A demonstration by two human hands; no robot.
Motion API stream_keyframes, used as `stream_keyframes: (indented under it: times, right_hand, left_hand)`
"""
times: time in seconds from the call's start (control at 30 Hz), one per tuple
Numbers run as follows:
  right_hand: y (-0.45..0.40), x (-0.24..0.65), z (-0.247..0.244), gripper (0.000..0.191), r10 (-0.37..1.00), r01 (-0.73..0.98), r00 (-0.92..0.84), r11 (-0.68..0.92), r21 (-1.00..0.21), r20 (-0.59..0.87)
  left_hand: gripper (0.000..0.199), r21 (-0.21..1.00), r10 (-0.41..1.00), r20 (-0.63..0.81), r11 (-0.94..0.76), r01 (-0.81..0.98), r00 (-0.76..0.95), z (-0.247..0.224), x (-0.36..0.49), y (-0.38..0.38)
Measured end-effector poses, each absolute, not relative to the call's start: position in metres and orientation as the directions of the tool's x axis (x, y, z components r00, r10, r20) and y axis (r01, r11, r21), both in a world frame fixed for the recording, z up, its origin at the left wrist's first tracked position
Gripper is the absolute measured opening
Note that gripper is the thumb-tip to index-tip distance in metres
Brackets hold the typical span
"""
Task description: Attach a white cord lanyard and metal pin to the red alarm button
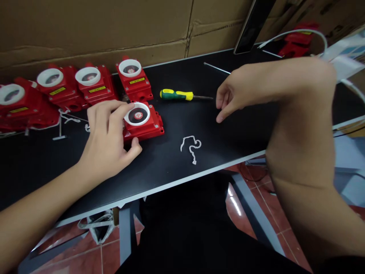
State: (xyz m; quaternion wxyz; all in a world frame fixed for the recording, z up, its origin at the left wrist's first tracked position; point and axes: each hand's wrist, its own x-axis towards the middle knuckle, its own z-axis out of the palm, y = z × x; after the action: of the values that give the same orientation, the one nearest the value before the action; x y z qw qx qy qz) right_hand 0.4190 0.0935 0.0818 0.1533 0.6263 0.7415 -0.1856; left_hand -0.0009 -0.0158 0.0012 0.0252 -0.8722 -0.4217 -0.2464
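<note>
Our left hand [107, 140] grasps the red box [144, 123] on the counter [171, 167]; it looks rigid, probably light, best gripped by its sides. Our right hand [234, 93] hovers released near the screwdriver [182, 95].

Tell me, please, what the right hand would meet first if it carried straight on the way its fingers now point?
Probably the screwdriver. The right hand hovers empty, fingers aimed leftward and slightly down, and the screwdriver's metal tip lies just beyond them on the black table. Its height above the table is unclear, so it might pass over.

Glossy red plastic housing [144, 125], matt tabletop [176, 167]
</note>
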Motion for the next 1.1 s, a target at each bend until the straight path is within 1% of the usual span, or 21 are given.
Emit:
stream_keyframes:
  times: [0.07, 0.1, 0.17, 0.23, 0.3, 0.37, 0.43, 0.57, 0.6, 0.7, 0.8, 0.87, 0.93, 0.97, 1.03, 1.1]
  right_hand:
    - [0.083, 0.419, 0.078, 0.033, 0.878, 0.977, -0.205, 0.159, -0.14, -0.433]
    - [0.077, 0.421, 0.075, 0.033, 0.878, 0.971, -0.223, 0.164, -0.172, -0.424]
    - [0.065, 0.427, 0.07, 0.028, 0.87, 0.953, -0.266, 0.174, -0.246, -0.415]
    - [0.053, 0.435, 0.064, 0.023, 0.86, 0.924, -0.318, 0.188, -0.333, -0.398]
    - [0.042, 0.444, 0.058, 0.017, 0.858, 0.889, -0.369, 0.214, -0.406, -0.356]
    - [0.032, 0.452, 0.052, 0.01, 0.866, 0.857, -0.404, 0.247, -0.452, -0.293]
    - [0.025, 0.458, 0.047, 0.007, 0.881, 0.835, -0.417, 0.274, -0.477, -0.224]
    - [0.015, 0.459, 0.043, 0.011, 0.899, 0.81, -0.413, 0.289, -0.511, -0.147]
    - [0.013, 0.457, 0.043, 0.011, 0.903, 0.803, -0.409, 0.289, -0.521, -0.13]
    - [0.007, 0.446, 0.049, 0.011, 0.924, 0.778, -0.382, 0.304, -0.551, -0.03]
    - [0.005, 0.431, 0.06, 0.012, 0.927, 0.722, -0.363, 0.346, -0.599, 0.098]
    - [0.01, 0.418, 0.069, 0.015, 0.914, 0.621, -0.366, 0.38, -0.685, 0.175]
    - [0.021, 0.403, 0.077, 0.019, 0.899, 0.476, -0.373, 0.399, -0.784, 0.231]
    - [0.028, 0.395, 0.081, 0.019, 0.891, 0.419, -0.383, 0.401, -0.814, 0.242]
    - [0.046, 0.377, 0.086, 0.02, 0.874, 0.377, -0.431, 0.4, -0.835, 0.224]
    - [0.064, 0.358, 0.084, 0.023, 0.856, 0.378, -0.485, 0.388, -0.841, 0.177]
  left_hand:
    - [0.092, 0.119, 0.617, 0.506, -0.742, 0.66, 0.603, 0.006, -0.006, -0.015]
    - [0.085, 0.092, 0.536, 0.516, -0.81, 0.579, 0.668, 0.01, -0.008, -0.015]
    - [0.059, 0.05, 0.355, 0.479, -0.924, 0.379, 0.803, 0.017, -0.005, -0.017]
    - [0.037, 0.03, 0.25, 0.402, -0.965, 0.26, 0.881, 0.023, 0.008, -0.024]
    - [0.033, -0.006, 0.203, 0.348, -0.976, 0.219, 0.915, 0.025, 0.025, -0.031]
    - [0.037, -0.046, 0.195, 0.3, -0.975, 0.218, 0.934, 0.023, 0.044, -0.036]
    - [0.04, -0.038, 0.209, 0.266, -0.973, 0.227, 0.941, 0.019, 0.061, -0.037]
    - [0.036, 0.137, 0.252, 0.31, -0.966, 0.22, 0.917, 0.006, 0.088, -0.029]
    - [0.033, 0.162, 0.257, 0.32, -0.963, 0.214, 0.912, 0.003, 0.093, -0.026]
    - [0.027, 0.195, 0.251, 0.341, -0.962, 0.193, 0.906, 0.0, 0.102, -0.02]
    - [0.024, 0.247, 0.259, 0.4, -0.954, 0.169, 0.879, 0.006, 0.096, -0.019]
    - [0.02, 0.319, 0.336, 0.454, -0.926, 0.201, 0.826, 0.014, 0.086, -0.018]
    - [0.016, 0.456, 0.496, 0.497, -0.847, 0.272, 0.712, 0.021, 0.076, -0.017]
    - [0.015, 0.533, 0.585, 0.504, -0.79, 0.304, 0.636, 0.023, 0.073, -0.016]
    - [0.02, 0.639, 0.707, 0.504, -0.692, 0.336, 0.496, 0.022, 0.068, -0.015]
    - [0.026, 0.711, 0.769, 0.499, -0.627, 0.319, 0.399, 0.016, 0.068, -0.015]
